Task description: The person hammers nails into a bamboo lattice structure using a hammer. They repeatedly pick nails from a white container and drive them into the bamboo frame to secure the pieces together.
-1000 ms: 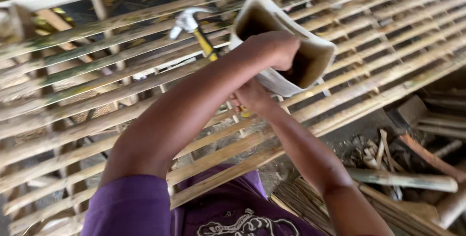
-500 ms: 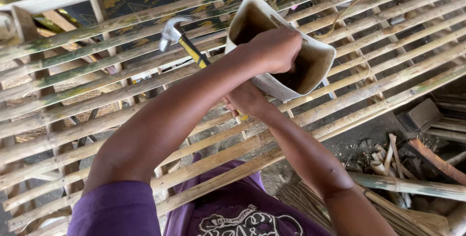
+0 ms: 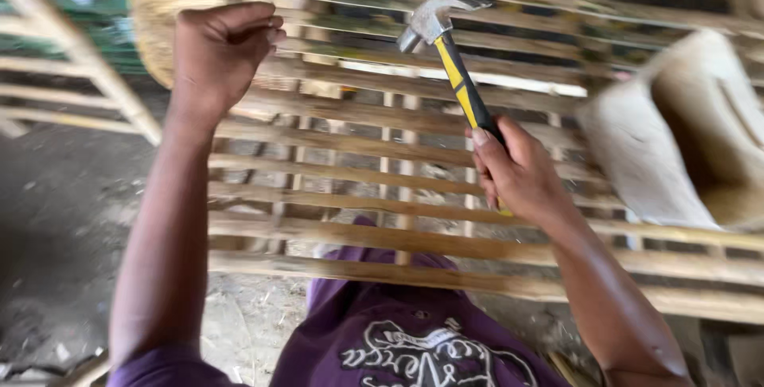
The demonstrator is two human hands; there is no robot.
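Since the earlier frame we raised our claw hammer (image 3: 446, 52), gripped by our right hand (image 3: 517, 176), handle pointing far-left toward our pinched-closed left hand (image 3: 219, 48) over the bamboo slats (image 3: 334, 136).

Right hand (image 3: 521, 176) grips a yellow-handled hammer (image 3: 450, 60) over bamboo slats (image 3: 342, 136); left hand (image 3: 219, 48), fisted, at ten o'clock.

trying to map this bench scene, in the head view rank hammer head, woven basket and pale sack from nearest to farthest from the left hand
From the left hand:
1. Woven basket: right behind the fist, upper left; contact cannot be told.
2. Hammer head: to its right, top centre, above the bamboo slats, on the hammer held by the right hand.
3. Pale sack: far right edge.
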